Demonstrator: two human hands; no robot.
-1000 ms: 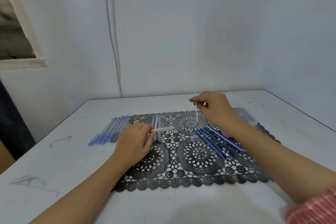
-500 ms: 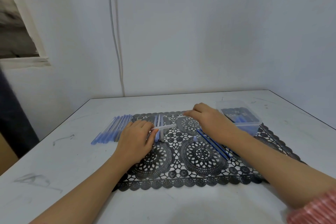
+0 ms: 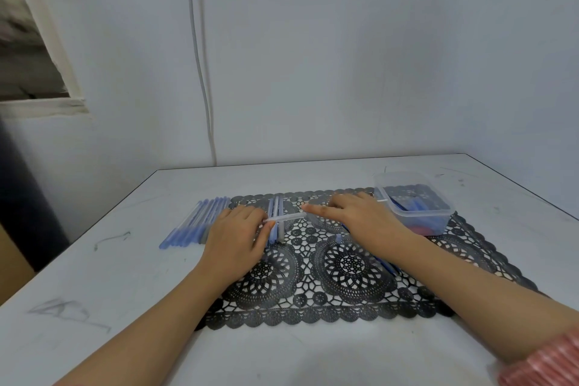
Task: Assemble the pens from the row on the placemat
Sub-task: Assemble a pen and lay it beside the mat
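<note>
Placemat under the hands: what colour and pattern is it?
The placemat is black, a lacy openwork of round medallions with scalloped edges, best seen in the head view.

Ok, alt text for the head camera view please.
The left hand holds a clear barrel over a black placemat while the right hand holds a refill at its end. Blue pens lie left, a clear box right.

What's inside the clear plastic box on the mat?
Through the clear plastic box you can see blue pieces, probably pen parts, and something reddish low at the front. The wall blurs them, so exactly what they are and how many cannot be told.
</note>
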